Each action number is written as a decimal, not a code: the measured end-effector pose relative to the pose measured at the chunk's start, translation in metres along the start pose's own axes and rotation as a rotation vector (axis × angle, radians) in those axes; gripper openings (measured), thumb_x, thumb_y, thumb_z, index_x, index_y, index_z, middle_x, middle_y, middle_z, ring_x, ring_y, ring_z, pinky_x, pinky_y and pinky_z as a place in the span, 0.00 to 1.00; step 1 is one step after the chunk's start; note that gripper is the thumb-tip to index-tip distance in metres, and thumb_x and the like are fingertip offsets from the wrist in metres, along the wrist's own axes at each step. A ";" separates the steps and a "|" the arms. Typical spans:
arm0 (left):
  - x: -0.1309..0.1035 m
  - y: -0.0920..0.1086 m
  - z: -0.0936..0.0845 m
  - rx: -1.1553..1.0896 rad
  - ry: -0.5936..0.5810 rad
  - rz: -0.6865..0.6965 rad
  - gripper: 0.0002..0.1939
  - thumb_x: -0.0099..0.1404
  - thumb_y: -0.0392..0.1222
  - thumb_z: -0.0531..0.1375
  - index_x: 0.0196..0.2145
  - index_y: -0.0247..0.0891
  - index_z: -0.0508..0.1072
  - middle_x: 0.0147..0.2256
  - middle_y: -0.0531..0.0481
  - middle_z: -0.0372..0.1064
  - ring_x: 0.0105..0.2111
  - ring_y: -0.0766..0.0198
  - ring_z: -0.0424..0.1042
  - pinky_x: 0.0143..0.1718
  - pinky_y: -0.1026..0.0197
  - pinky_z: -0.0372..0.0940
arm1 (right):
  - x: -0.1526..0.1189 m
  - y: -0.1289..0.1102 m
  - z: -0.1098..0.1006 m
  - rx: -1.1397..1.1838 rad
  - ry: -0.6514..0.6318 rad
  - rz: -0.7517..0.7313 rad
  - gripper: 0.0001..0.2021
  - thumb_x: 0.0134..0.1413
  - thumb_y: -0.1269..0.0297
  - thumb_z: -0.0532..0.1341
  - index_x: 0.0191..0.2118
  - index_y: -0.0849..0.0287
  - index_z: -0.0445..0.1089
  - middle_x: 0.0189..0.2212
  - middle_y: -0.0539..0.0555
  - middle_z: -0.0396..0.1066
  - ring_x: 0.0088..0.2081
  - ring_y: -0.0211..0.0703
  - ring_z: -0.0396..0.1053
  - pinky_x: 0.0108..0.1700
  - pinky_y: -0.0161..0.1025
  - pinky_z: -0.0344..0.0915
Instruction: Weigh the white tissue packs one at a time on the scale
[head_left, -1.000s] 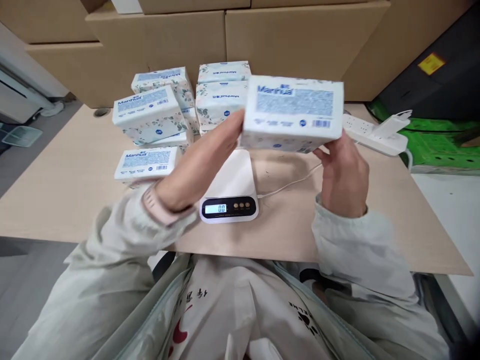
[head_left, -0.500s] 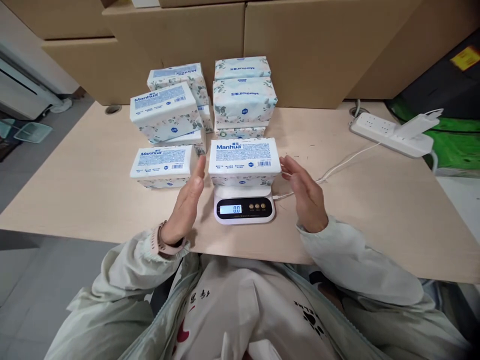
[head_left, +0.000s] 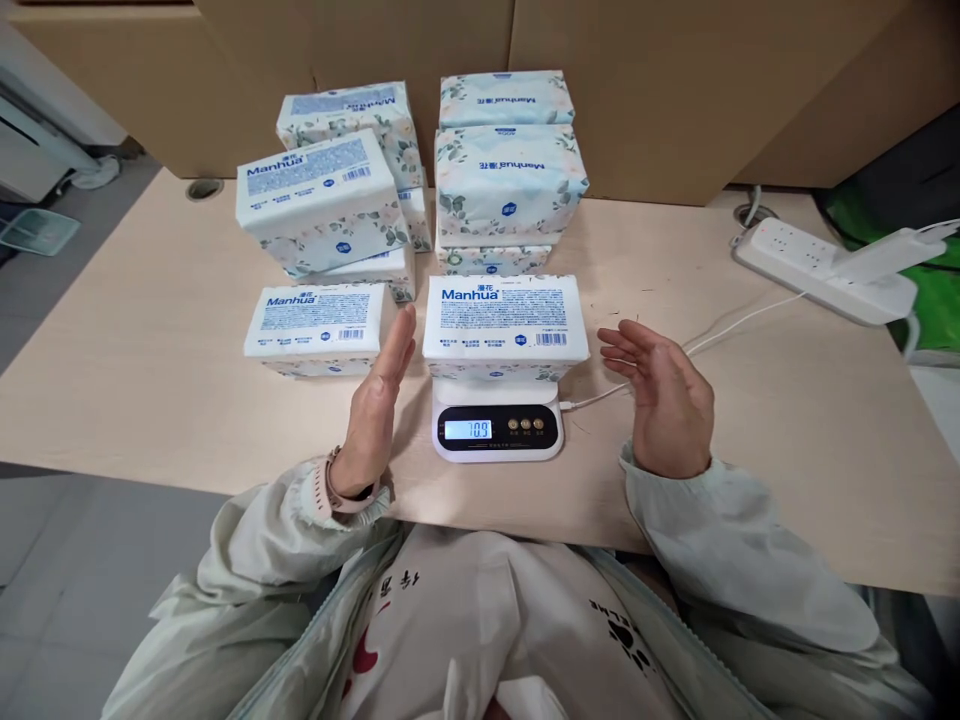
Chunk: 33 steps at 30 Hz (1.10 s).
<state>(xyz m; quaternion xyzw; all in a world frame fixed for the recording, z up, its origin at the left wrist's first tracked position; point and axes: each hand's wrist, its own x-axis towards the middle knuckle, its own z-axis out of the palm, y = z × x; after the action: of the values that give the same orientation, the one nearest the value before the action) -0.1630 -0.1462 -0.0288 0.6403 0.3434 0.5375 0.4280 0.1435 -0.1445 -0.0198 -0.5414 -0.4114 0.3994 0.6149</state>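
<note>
A white and blue tissue pack marked Manhua rests flat on a white digital kitchen scale, whose lit display appears to read 70.9. Just left of that pack, apart from it, my left hand is upright with fingers stretched out and nothing held. My right hand is open on the other side, clear of the pack, its fingers slightly curved. A second tissue pack lies on the table left of my left hand.
Behind stand stacked tissue packs on the left and right. Cardboard boxes wall off the back of the wooden table. A white power strip lies at right, and a thin cable runs to the scale.
My right hand has moved right, away from the pack on the scale; the left hand stays near it. The display went from 0.0 to about 70.9. The view has shifted slightly.
</note>
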 end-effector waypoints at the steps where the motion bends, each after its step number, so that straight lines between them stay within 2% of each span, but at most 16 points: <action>1: 0.000 0.001 0.000 -0.003 -0.008 -0.005 0.33 0.82 0.64 0.44 0.78 0.56 0.58 0.79 0.60 0.49 0.81 0.50 0.44 0.83 0.43 0.45 | 0.000 0.000 0.000 0.005 -0.005 0.003 0.18 0.70 0.47 0.64 0.53 0.51 0.82 0.50 0.56 0.85 0.50 0.50 0.81 0.58 0.54 0.73; 14: 0.001 0.002 0.002 -0.014 -0.022 0.010 0.32 0.84 0.60 0.44 0.78 0.53 0.59 0.79 0.59 0.50 0.81 0.54 0.46 0.83 0.48 0.46 | -0.002 0.000 0.000 -0.019 -0.051 -0.012 0.16 0.71 0.49 0.62 0.49 0.52 0.84 0.46 0.55 0.86 0.48 0.50 0.82 0.57 0.55 0.74; 23: 0.000 0.004 0.001 -0.021 -0.015 0.005 0.31 0.83 0.61 0.45 0.77 0.53 0.60 0.78 0.58 0.52 0.80 0.53 0.47 0.82 0.48 0.47 | -0.003 0.000 0.001 -0.027 -0.046 -0.035 0.15 0.71 0.48 0.63 0.46 0.50 0.85 0.45 0.54 0.87 0.47 0.49 0.82 0.56 0.52 0.75; 33: -0.001 0.004 0.000 -0.036 -0.017 -0.005 0.30 0.83 0.60 0.48 0.77 0.54 0.61 0.78 0.59 0.52 0.80 0.51 0.48 0.82 0.47 0.49 | -0.005 -0.004 0.001 -0.091 -0.061 -0.021 0.15 0.71 0.47 0.64 0.45 0.49 0.84 0.46 0.55 0.86 0.49 0.52 0.82 0.60 0.58 0.76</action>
<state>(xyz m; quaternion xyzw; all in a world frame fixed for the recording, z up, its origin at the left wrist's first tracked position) -0.1635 -0.1482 -0.0256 0.6362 0.3314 0.5370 0.4439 0.1412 -0.1493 -0.0165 -0.5518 -0.4535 0.3902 0.5810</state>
